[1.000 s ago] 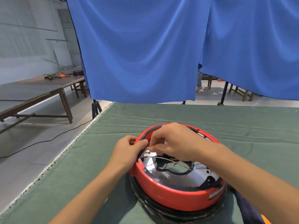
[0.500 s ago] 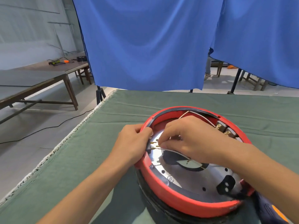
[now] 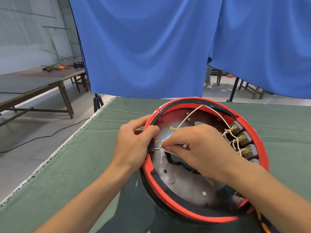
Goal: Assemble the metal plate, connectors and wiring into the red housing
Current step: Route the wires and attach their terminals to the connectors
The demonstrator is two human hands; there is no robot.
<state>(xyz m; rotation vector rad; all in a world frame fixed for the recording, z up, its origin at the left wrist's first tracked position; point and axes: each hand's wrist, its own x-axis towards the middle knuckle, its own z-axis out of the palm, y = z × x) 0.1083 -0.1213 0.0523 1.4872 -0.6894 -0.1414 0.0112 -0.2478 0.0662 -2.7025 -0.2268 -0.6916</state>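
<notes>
On the green cloth-covered table (image 3: pixel 67 165), in the head view, the round red housing (image 3: pixel 257 142) sits tilted up toward the camera, and everything else is placed from it. The metal plate (image 3: pixel 185 187) already lies inside the housing, covering its floor. At the housing's left rim the left hand (image 3: pixel 134 145) grips the wall, fingers curled over the edge and thumb inside, steadying a small black terminal block (image 3: pixel 152 148) from which two brass pins (image 3: pixel 158 142) point inward. The right hand (image 3: pixel 198 148) reaches across the housing's middle, thumb and forefinger pinching a white wire (image 3: pixel 166 150) just beside the lower pin; whether its connector is already seated on the pin is hard to tell, since the fingertips cover the joint. A second white wire ends in a loose brass ring terminal (image 3: pixel 171 128) lying on the plate toward the housing's far side, and a row of brass connectors (image 3: pixel 240 138) with looped white leads stands along the right inner wall. Another ring terminal (image 3: pixel 210 182) peeks out below the right wrist.

The step in hand looks like wiring the left-side pins. The next move probably calls for a straight, firm push of the connector along the pin while the left hand braces the block, then picking up the loose ring terminal.
</notes>
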